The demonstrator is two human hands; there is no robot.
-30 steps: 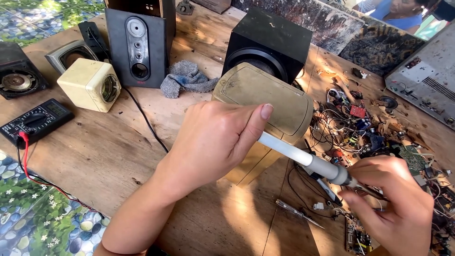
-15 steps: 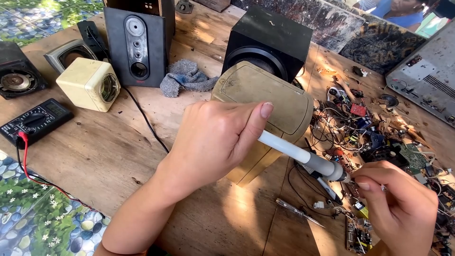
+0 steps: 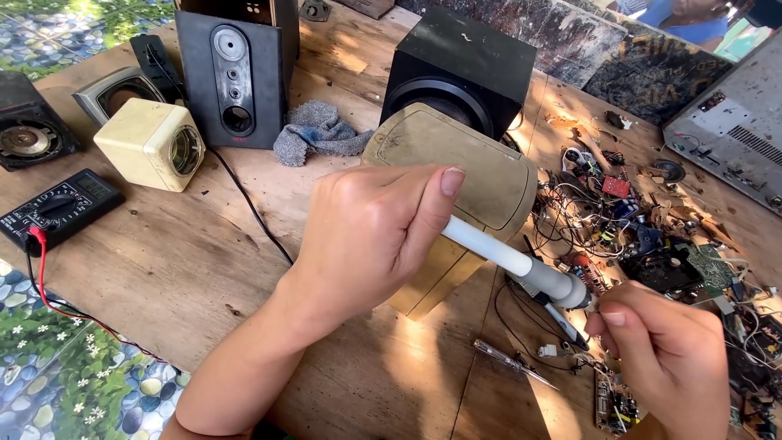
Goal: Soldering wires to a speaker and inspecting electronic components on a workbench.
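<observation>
In the head view, the left hand (image 3: 371,232) is closed around a white soldering iron (image 3: 521,265), which lies in the middle of the wooden table (image 3: 163,269) and points toward 4 o'clock. The right hand (image 3: 668,350) has its fingers pinched together at the iron's front end. Behind the iron, at 12 o'clock, leans a beige speaker box (image 3: 464,163), and past it a black speaker (image 3: 464,69). At 3 o'clock lies a heap of wires and circuit boards (image 3: 643,228). At 9 o'clock rests a multimeter (image 3: 57,208).
</observation>
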